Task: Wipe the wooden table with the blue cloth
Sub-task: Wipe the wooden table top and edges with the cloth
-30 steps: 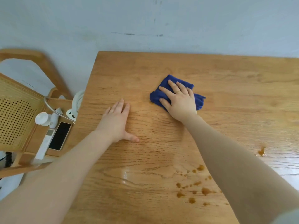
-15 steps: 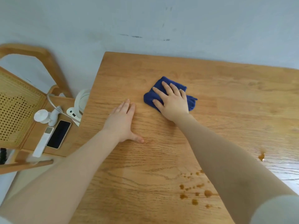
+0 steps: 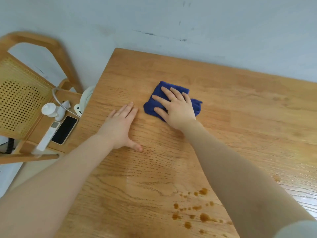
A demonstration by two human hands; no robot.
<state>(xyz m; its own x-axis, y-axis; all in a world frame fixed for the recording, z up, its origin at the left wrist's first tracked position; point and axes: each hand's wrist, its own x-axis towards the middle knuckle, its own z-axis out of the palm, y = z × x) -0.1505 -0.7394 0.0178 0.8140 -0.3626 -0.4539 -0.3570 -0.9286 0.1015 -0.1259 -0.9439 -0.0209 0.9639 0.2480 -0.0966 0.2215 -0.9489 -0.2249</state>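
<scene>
My right hand (image 3: pixel 176 110) lies flat on the crumpled dark blue cloth (image 3: pixel 154 105), fingers straight and spread, pressing it down onto the light oak-grain wooden table (image 3: pixel 248 109). The cloth sits in the far-left part of the tabletop, near the back edge by the pale grey-blue wall (image 3: pixel 223 23); parts of it stick out left of my fingers and right of my palm. My left hand (image 3: pixel 120 127) is flat on bare wood just left of the cloth, not touching it, fingers together and pointing away, thumb splayed toward me. Nothing is held in it.

Brown liquid spots (image 3: pixel 193 213) are scattered on the near part of the table, between my forearms and closer to the right arm, well apart from the cloth. One more faint brown mark (image 3: pixel 276 178) shows at the right forearm's far edge. A shiny patch runs along the near right side of the wood.

Left of the table stands a wooden chair with a woven cane back (image 3: pixel 20 100). On its seat: a black-screened smartphone (image 3: pixel 64 130), a slim white remote-like stick (image 3: pixel 48 137) beside it, a small white round-headed gadget (image 3: pixel 51 110) and a white rounded device (image 3: pixel 84 102) partly hidden by the table edge, with a grey cable (image 3: pixel 58 98) looping over. I cannot tell what the white items are.
</scene>
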